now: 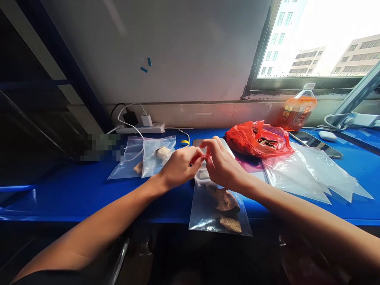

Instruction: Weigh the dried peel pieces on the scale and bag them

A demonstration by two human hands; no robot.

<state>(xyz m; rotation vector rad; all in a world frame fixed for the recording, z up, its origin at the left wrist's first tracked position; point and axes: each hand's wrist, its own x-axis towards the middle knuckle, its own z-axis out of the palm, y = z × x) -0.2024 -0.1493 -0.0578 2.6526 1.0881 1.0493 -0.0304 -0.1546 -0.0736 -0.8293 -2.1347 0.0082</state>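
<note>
My left hand [181, 165] and my right hand [223, 168] meet at the middle of the blue table, fingertips pinched together along the top of a clear zip bag [204, 219]. The bag hangs down past the table's front edge. Inside it lie brown dried slices [227, 202], one of them lower with a rough tan face. Right behind my hands is a flat silvery device [227, 147], mostly covered by them. My fingers hide most of the bag's top edge.
Left of my hands lie two clear bags [148, 168] with pieces inside. To the right are a red plastic bag [242, 140] of dark dried pieces, a spread of clear bags [299, 174], a phone [317, 143] and an orange drink bottle [301, 111]. A power strip [154, 128] sits along the wall.
</note>
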